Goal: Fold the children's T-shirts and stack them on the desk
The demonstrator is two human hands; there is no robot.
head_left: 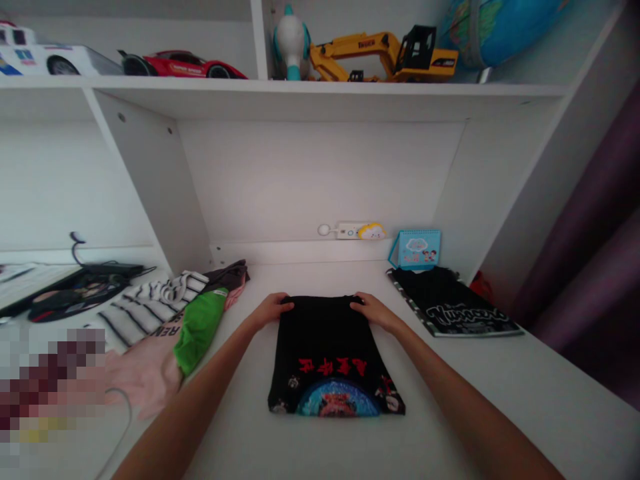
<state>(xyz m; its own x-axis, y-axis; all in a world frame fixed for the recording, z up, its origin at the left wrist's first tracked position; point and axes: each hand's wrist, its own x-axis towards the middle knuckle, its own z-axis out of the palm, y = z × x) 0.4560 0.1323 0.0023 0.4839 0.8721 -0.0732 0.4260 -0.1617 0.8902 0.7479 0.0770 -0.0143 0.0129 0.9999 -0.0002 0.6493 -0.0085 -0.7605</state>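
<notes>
A black T-shirt (323,333) with red characters and a blue round print lies folded into a rough rectangle on the white desk (240,440). At its far left corner, my left hand (273,309) grips the cloth, thumb on top and fingers partly hidden. My right hand (371,311) pinches the far right corner the same way. Further right lies another folded black garment (450,303) with white lettering. To the left is a loose heap holding a striped garment (150,307), a green one (203,327) and a pink one (145,373).
A blue desk calendar (419,249) and a power strip (347,231) are at the back. Overhead, a shelf (320,88) carries a toy excavator (390,53), a red toy car (185,65) and a globe (505,30). A cable (127,413) runs along the left.
</notes>
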